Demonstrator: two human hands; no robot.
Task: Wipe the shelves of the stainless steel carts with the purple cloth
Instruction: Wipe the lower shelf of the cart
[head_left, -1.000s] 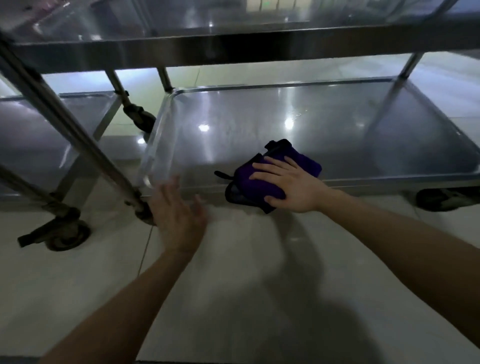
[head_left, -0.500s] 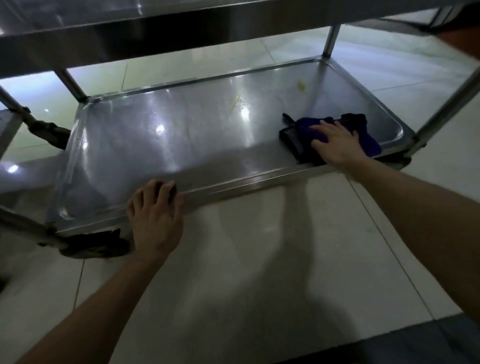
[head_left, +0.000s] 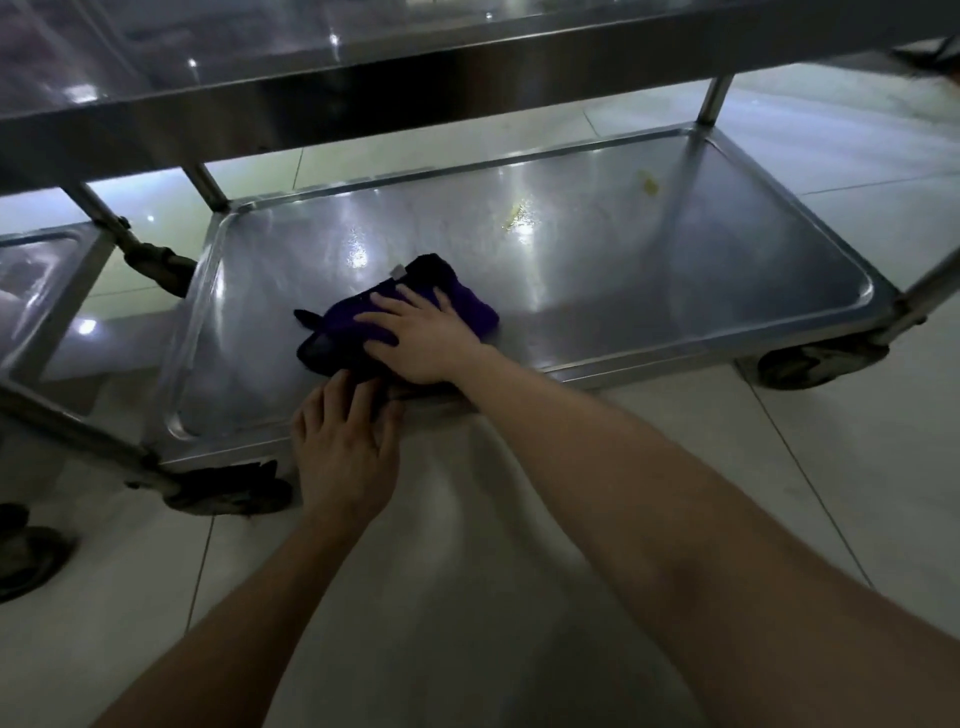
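The right hand (head_left: 421, 338) lies flat on the cloth (head_left: 470, 307), fingers straight and a little spread, pressing it onto the bottom shelf (head_left: 623, 291) of the cart (head_left: 714, 98). The cloth sits under and just beyond the palm, near the front rim and left of the shelf's middle. A dark fold sticks out past the fingertips to the left, and a small pale tag (head_left: 399, 270) shows at its far edge.

The left hand (head_left: 345, 447) rests open on the front rim, fingers loosely straight. Its fingertips reach the near edge of the cloth, just beside the right wrist. Whether they touch the cloth or only the rim is hard to tell in the dim light.

The near part of the cloth is hidden by both hands, and its folds are too dark to make out.

The shelf is a shallow tray with a raised rim. It holds the cloth and two yellowish specks (head_left: 648, 183) towards the back right. The upper shelf (head_left: 363, 78) is cut off at the top. A second cart (head_left: 41, 270) is cut off at the left.
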